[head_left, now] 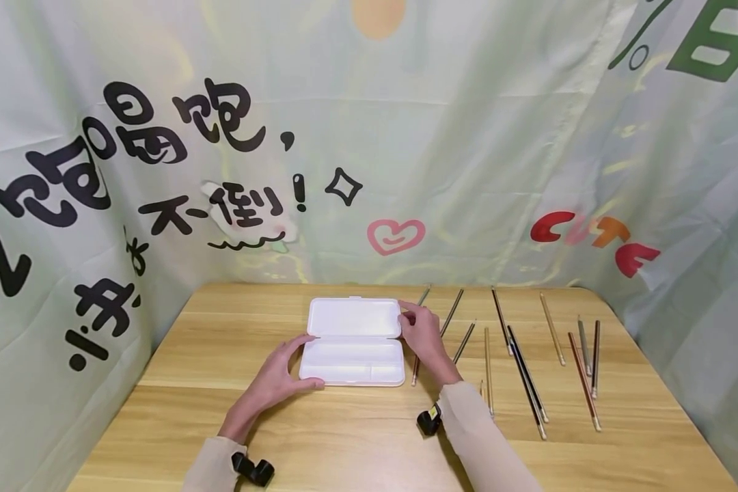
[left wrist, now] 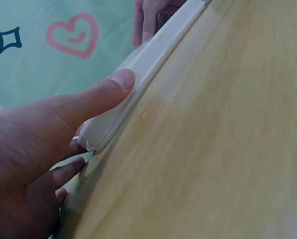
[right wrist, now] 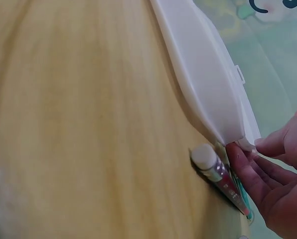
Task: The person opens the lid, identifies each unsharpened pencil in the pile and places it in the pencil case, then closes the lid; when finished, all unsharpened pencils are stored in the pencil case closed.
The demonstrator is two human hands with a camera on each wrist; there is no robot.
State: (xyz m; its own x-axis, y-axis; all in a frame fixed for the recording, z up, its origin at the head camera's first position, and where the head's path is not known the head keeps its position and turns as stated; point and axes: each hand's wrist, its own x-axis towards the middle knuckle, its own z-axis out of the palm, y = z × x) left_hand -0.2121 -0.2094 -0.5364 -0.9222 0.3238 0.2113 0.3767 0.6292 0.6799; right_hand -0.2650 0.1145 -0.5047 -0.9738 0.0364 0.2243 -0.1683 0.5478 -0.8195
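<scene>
A white plastic pencil case lies on the table with its lid swung back away from the person. Low dividers mark off compartments in its base. My left hand grips the left end of the base; in the left wrist view its thumb presses the front wall while the fingers reach round the end. With thumb and fingers, my right hand pinches the right edge of the lid. Close by that hand in the right wrist view is a dark red pencil with a white eraser end.
Several pencils lie spread over the right of the wooden table, among them a black pencil, a yellow one and a reddish-brown one. A printed curtain hangs behind the table and along its sides.
</scene>
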